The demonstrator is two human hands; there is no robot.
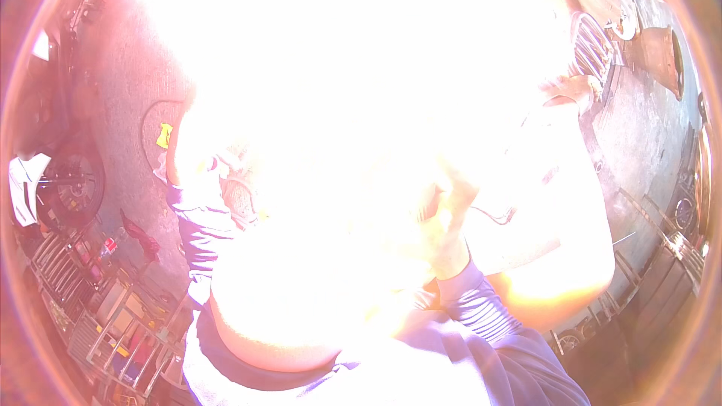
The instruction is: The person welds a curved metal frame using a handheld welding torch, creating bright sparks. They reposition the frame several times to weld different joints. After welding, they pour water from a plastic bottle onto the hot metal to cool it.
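Observation:
A white glare washes out the middle and top of the head view. Within its edge, my right hand [449, 214] rises from a blue-purple sleeve [481, 304], its fingers looking bent inward. Whatever those fingers hold, if anything, is lost in the brightness. A thin dark wire [496, 216] curves just right of this hand. On the left, another blue-purple sleeve [201, 237] is bunched up my left forearm [183, 146], which reaches upward into the glare. My left hand's fingers cannot be made out.
A yellow piece [164, 135] and a dark red cloth [141, 236] lie on the floor at left, near a spoked wheel [74, 188]. Metal racks [124, 338] stand lower left. A coil of tubing [590, 46] and a brown drum-like container [663, 60] are at upper right.

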